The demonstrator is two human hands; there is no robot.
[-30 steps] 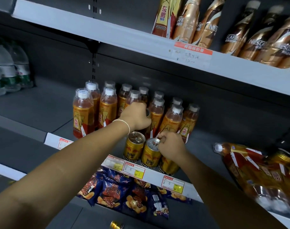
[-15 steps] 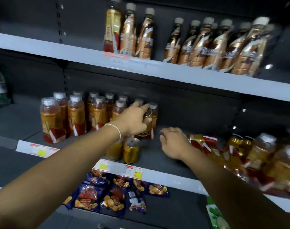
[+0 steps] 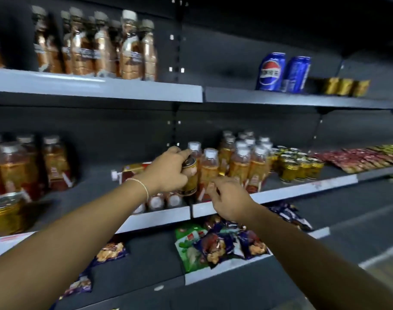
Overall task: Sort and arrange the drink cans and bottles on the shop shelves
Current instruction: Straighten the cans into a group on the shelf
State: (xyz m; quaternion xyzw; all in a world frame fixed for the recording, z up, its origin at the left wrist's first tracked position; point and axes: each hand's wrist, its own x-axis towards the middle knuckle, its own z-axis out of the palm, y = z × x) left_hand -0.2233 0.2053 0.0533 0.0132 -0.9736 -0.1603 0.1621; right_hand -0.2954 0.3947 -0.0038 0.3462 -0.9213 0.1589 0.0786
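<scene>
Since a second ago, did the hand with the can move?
Yes: the left hand carried the can right, away from the left bottles.

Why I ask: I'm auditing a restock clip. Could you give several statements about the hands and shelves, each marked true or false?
1. The left hand holds a can. True.
2. The right hand grips a bottle. False: it holds nothing, and its fingers are loosely spread.
3. Two blue cans stand on the top shelf. True.
4. The green bag lies on the top shelf. False: the green bag lies on a low shelf, below the hands.
</scene>
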